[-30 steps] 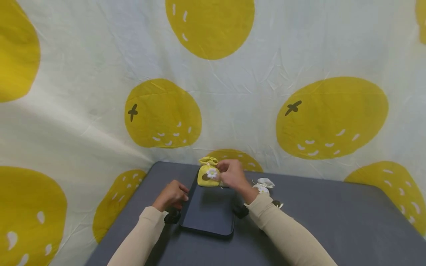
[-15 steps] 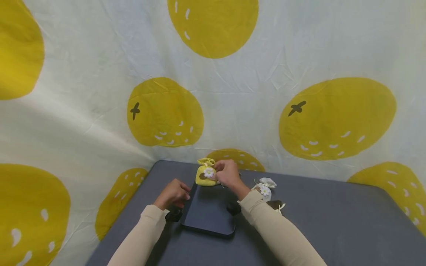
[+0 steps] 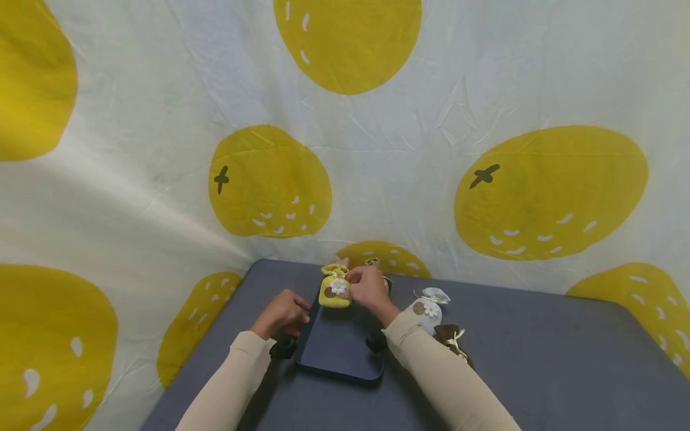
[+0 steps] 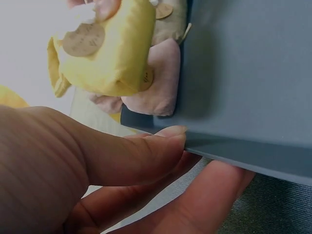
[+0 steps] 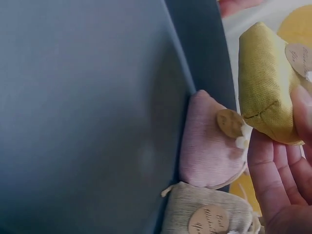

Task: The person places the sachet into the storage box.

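Note:
My right hand point(image 3: 369, 287) pinches a yellow drawstring pouch point(image 3: 335, 293) with a white flower and a round brown tag, over the far end of a dark tray point(image 3: 339, 344). In the right wrist view the pouch is tilted, with fingers along its side. At the tray's far end, a pink pouch point(image 5: 209, 146) sits in the corner with a beige pouch point(image 5: 190, 200) beside it, each with a round tag. My left hand point(image 3: 283, 312) grips the tray's left rim, thumb on top and fingers outside, as the left wrist view shows.
Right of the tray, a white pouch point(image 3: 428, 317) with a flower and a brown pouch point(image 3: 448, 335) with a pale ribbon lie on the dark table point(image 3: 539, 353); the right sleeve partly covers them. A white curtain point(image 3: 388, 179) with yellow fruit shapes hangs behind.
The right hand has shifted the yellow pouch slightly left, then lower towards the near side; tops of the pouches behind now show. The left hand stays at the rim. More of the brown pouch is visible.

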Available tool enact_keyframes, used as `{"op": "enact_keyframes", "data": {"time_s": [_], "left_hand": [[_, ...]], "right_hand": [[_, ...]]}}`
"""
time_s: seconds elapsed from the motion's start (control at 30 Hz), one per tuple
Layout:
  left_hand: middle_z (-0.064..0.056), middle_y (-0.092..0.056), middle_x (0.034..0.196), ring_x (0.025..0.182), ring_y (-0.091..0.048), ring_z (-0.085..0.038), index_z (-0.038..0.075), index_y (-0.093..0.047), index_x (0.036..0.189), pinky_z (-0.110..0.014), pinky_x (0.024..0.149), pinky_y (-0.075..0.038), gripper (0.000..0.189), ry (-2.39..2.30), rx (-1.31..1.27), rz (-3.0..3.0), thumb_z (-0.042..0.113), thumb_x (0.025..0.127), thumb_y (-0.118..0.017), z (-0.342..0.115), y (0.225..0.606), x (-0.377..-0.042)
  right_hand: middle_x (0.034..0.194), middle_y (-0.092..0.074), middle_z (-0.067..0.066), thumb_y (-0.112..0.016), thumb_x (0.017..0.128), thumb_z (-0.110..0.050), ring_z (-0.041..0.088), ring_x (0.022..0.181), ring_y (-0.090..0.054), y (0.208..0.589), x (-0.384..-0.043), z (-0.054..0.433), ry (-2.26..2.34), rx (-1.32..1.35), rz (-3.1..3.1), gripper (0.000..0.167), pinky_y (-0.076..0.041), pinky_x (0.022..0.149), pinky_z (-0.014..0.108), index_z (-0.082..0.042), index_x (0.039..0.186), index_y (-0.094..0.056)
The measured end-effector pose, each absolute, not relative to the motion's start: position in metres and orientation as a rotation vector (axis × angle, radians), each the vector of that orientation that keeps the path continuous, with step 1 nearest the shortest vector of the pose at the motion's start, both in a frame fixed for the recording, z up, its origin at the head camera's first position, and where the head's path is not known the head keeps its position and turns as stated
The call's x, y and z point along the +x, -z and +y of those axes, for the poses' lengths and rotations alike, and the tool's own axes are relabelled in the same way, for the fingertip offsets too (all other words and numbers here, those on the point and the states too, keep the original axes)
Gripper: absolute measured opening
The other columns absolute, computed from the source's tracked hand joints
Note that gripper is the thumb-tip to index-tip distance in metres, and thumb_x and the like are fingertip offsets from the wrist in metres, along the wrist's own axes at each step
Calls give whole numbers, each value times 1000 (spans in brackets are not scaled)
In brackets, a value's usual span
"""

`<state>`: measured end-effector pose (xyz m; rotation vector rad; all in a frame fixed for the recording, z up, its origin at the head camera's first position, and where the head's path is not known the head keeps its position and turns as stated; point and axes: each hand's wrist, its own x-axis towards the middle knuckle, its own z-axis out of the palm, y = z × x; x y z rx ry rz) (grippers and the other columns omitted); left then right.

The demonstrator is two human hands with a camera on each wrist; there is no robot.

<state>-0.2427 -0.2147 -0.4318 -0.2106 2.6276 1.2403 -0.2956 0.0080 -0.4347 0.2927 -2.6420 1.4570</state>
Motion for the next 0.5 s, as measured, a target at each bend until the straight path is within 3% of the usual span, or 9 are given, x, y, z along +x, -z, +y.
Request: {"op": "enact_keyframes", "data": {"time_s": [0.5], "left_hand": [[-23, -75, 117, 73, -75, -27, -2, -78, 114, -39, 57, -64, 30, -1225, -192, 2624, -8, 85, -73, -213, 432, -243]], "right_hand": [[79, -73, 7, -78, 66, 7, 17, 72, -61, 459, -299, 1, -1377, 373, -2598, 23, -52, 62, 30, -5, 86, -79]]}}
